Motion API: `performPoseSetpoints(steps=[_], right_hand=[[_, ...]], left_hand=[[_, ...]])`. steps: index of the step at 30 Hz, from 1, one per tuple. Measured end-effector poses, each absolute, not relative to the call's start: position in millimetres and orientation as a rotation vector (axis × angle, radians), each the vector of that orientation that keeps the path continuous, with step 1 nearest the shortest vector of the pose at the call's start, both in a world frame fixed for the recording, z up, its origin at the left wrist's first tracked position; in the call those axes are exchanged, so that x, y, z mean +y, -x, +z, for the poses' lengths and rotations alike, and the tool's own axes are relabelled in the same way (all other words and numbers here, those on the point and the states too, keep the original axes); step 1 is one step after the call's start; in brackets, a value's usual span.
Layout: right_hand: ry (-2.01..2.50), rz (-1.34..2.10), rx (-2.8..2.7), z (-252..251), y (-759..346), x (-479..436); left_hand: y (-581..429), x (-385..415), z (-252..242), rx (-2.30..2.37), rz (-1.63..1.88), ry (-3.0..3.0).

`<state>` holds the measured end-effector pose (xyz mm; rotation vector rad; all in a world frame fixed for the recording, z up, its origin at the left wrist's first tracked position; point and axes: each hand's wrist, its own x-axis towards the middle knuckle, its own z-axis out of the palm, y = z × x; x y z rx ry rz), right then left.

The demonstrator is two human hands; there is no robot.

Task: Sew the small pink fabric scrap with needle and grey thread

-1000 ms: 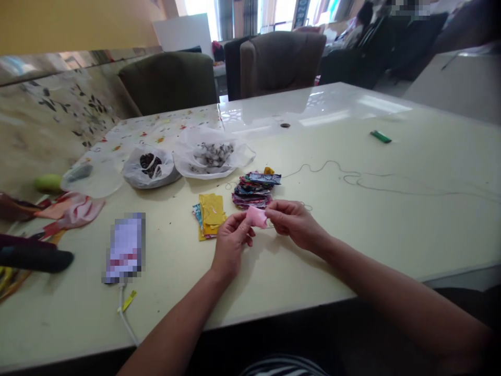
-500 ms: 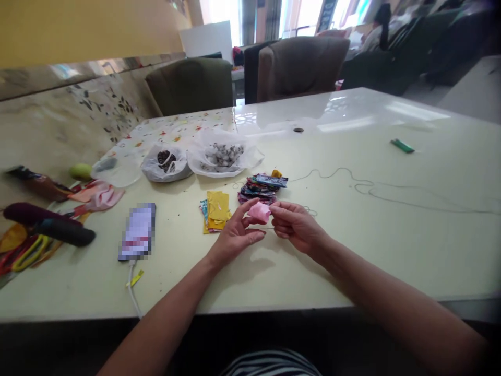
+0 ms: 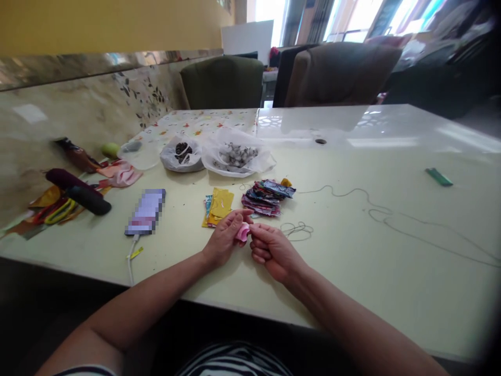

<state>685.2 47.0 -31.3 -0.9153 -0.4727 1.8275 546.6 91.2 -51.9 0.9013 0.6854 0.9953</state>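
Two hands meet low over the pale surface (image 3: 352,271). The left hand (image 3: 224,241) and the right hand (image 3: 272,251) both close their fingers (image 3: 259,230) narrowly on one small pink fabric piece (image 3: 243,233). It is pinched between the two sets of fingertips. It looks soft and bunched, and the fingers hide most of it.

Just right of the fingers lies one loose coil of thread (image 3: 297,230). Well to their left lies one phone (image 3: 145,211) with a white cable (image 3: 130,258).

Just beyond the fingers lie two stacks of cut fabric pieces. The yellow-topped stack (image 3: 218,206) is to the left, and the taller multicoloured stack (image 3: 266,196) is to the right.

Farther beyond stand two open plastic bags, side by side. The smaller left bag (image 3: 172,161) holds dark pieces, and the wider right bag (image 3: 258,163) holds whitish-grey pieces. What these pieces are cannot be told.

Far right of the fingers lies one small green object (image 3: 439,177).
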Motion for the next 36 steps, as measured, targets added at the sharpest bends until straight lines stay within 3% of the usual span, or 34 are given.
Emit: performPoseSetpoints(steps=[13,20,22,26,28,36], right_hand=[[0.907,1.707,-0.205,-15.8,-654.3,44.2],[1.025,1.656,-0.601,-21.2,-644.3,46.2],[1.167,1.439,-0.883,-18.6,-658.5,53.7],[1.401,0.610,-1.327,-1.6,-700.2,90.9],[1.525,0.355,-1.436,8.5,-717.0,119.0],[1.827,0.269,-1.535,10.8,-716.0,240.9]], left_hand=[[-547.4,94.6,-45.2,0.684,1.149,-0.843],[-541.4,112.4,-41.2,0.801,1.188,-0.683],[-536.2,121.0,-35.5,0.768,1.155,-0.530],[-522.7,135.3,-22.3,0.664,1.111,-0.265],[-517.1,139.3,-18.0,0.633,1.104,-0.198],[-506.9,153.0,-20.4,0.666,1.114,-0.120]])
